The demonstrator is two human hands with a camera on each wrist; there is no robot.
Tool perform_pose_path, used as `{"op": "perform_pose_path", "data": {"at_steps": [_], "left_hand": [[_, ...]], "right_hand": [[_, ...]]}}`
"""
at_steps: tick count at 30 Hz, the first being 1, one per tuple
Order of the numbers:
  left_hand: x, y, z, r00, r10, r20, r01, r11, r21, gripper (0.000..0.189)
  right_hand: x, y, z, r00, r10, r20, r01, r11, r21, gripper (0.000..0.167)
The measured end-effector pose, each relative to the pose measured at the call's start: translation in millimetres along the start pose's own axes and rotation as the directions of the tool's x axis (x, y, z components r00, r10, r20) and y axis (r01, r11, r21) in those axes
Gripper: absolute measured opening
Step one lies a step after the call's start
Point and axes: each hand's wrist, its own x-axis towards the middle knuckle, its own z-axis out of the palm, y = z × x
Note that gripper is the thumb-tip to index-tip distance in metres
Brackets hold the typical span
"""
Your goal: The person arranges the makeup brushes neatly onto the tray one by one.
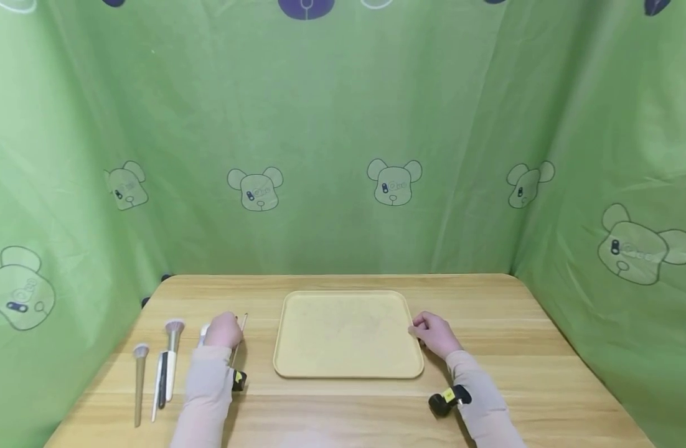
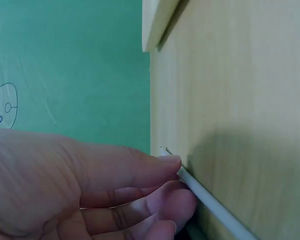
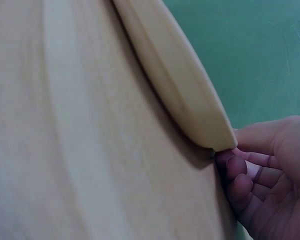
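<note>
Slim brush [image 1: 238, 348]: on the left part of the table, left of the tray, partly hidden by the left hand [image 1: 223, 331]. The left wrist view gives me its pale shaft pinched between thumb and fingertips, near one end. Whether it is lifted clear of the wood, I cannot tell.

My guess on handling: very light, stiff along the shaft, smooth enough to roll or pivot in a loose pinch. I would favour the shaft near its balance point and keep off the tip, likely the delicate part.

Tray [image 1: 348, 336]: mid-table, bare, low-rimmed. Right hand [image 1: 435, 335] pinches the rim at its right side, thumb above, other fingers curled below. I judge it light, rigid, hard to break, apt to slide on the wood; the rim is the natural hold, and one-sided lifting would tip it.

Just beside the left hand, a white brush [image 1: 203, 335], half covered. Farther left, a brown brush [image 1: 139, 386], white stick [image 1: 155, 389], black stick [image 1: 163, 379] and white-handled brush [image 1: 172, 361], the last three close together.

Beyond the table [image 1: 332, 404], green curtain [image 1: 320, 124] all round.
</note>
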Motion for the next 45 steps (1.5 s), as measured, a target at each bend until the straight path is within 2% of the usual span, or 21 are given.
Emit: {"op": "perform_pose_path", "data": {"at_steps": [4, 13, 24, 33, 45], "left_hand": [[-1.3, 2.9, 3.3, 1.000, -0.016, -0.011, 0.016, 1.000, 0.005, 0.040], [-3.7, 6.4, 6.5, 0.999, -0.034, -0.005, 0.035, 0.999, 0.040, 0.016], [-6.8, 11.9, 10.8, 0.998, -0.011, -0.056, 0.016, 0.995, 0.099, 0.013], [-9.7, 14.0, 7.8, 0.999, -0.007, -0.049, 0.011, 0.996, 0.084, 0.007], [-8.1, 19.4, 3.5, 0.998, -0.019, -0.068, 0.020, 1.000, 0.015, 0.017]], "right_hand": [[-1.4, -1.4, -0.4, 1.000, 0.010, -0.004, -0.010, 1.000, 0.001, 0.014], [-1.2, -3.0, -1.7, 1.000, -0.001, -0.006, 0.001, 1.000, -0.003, 0.013], [-3.1, -3.6, -1.4, 1.000, 0.009, -0.006, -0.009, 1.000, 0.005, 0.013], [-3.8, -3.3, -0.7, 1.000, 0.008, 0.000, -0.008, 1.000, 0.009, 0.013], [-1.9, -0.4, 0.4, 1.000, 0.008, -0.007, -0.008, 1.000, 0.006, 0.012]]}}
